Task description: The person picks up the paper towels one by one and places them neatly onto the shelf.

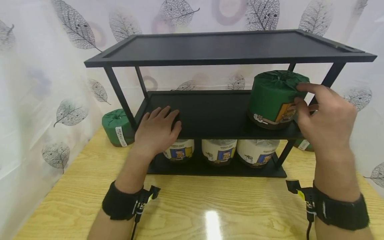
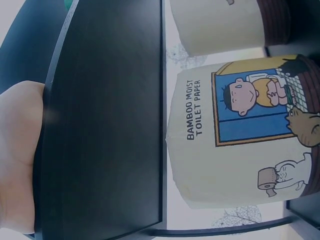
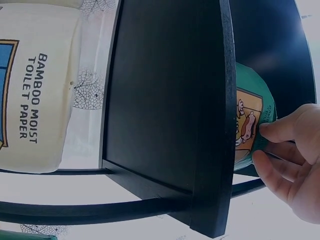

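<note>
My right hand (image 1: 328, 113) grips the right side of a green-wrapped toilet paper roll (image 1: 267, 96), fingers near its gathered top and thumb lower on its front. This roll stands at the right end of the middle shelf of a black rack (image 1: 210, 110). In the right wrist view, the fingertips meet the green wrapper (image 3: 257, 100) beside its printed picture. My left hand (image 1: 159, 130) rests on the left part of the same shelf with fingers spread, holding nothing. In the left wrist view, only part of that hand (image 2: 20, 155) shows past the shelf edge.
Cream toilet paper rolls (image 1: 219, 151), (image 2: 240, 130) stand on the bottom shelf. A green roll (image 1: 115, 128) is on the wooden table (image 1: 186, 206) left of the rack, another (image 1: 303, 145) partly hidden at the right. The top shelf (image 1: 222, 46) overhangs both hands. A leaf-patterned curtain hangs behind.
</note>
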`<control>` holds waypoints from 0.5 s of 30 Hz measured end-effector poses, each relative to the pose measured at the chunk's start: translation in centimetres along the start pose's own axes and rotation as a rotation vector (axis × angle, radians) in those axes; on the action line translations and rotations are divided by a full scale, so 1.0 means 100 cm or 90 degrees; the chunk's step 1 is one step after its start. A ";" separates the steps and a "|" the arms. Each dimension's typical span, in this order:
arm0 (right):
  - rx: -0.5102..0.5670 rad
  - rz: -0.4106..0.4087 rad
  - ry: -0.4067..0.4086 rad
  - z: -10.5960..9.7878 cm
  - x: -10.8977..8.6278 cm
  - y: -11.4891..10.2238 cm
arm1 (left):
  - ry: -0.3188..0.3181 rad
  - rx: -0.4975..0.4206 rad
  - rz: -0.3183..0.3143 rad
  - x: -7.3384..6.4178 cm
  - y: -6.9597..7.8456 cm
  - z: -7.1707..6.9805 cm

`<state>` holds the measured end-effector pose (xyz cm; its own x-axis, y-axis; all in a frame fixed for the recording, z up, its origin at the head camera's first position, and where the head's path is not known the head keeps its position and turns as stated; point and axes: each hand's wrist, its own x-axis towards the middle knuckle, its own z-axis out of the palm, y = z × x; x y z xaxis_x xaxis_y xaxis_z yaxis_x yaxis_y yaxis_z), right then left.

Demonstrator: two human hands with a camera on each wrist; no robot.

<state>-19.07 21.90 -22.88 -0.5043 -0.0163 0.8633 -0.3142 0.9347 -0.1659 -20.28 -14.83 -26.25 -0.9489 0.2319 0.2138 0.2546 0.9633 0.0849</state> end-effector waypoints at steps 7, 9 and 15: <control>0.007 0.003 0.025 0.004 0.001 0.000 | 0.001 0.002 -0.001 0.000 -0.001 0.000; 0.011 0.005 0.032 0.005 0.001 0.000 | 0.002 0.003 -0.002 0.000 -0.001 0.000; 0.015 0.010 0.039 0.004 -0.001 0.000 | 0.037 0.001 0.010 0.000 0.000 0.001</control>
<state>-19.35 21.73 -23.11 -0.4589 0.0206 0.8882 -0.3256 0.9263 -0.1897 -20.28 -14.87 -26.34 -0.9324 0.2391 0.2710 0.2694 0.9597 0.0802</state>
